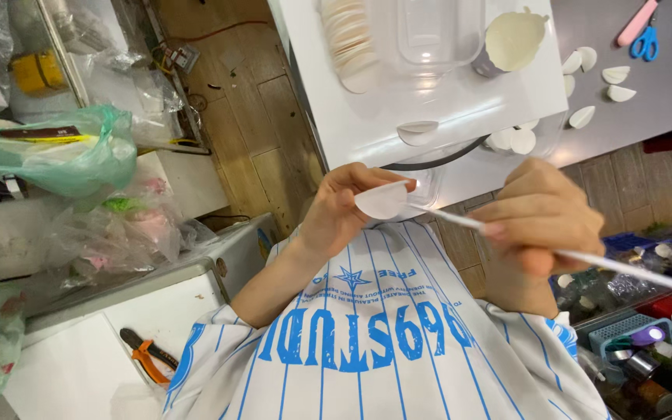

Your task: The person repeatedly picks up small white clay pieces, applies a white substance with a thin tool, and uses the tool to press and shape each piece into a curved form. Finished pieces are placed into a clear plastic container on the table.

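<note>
Our left hand (336,214) pinches a small white folded paper petal (383,200) steady while our right hand (538,222) grips a thin white stick (585,257) against it.

1. Green plastic bag (56,152), crumpled and translucent, at my far left on the shelf.
2. Clear plastic bags (114,233) below it, pink and green contents showing.
3. Clear plastic container (437,31), rectangular, top centre on the white board (336,124).
</note>
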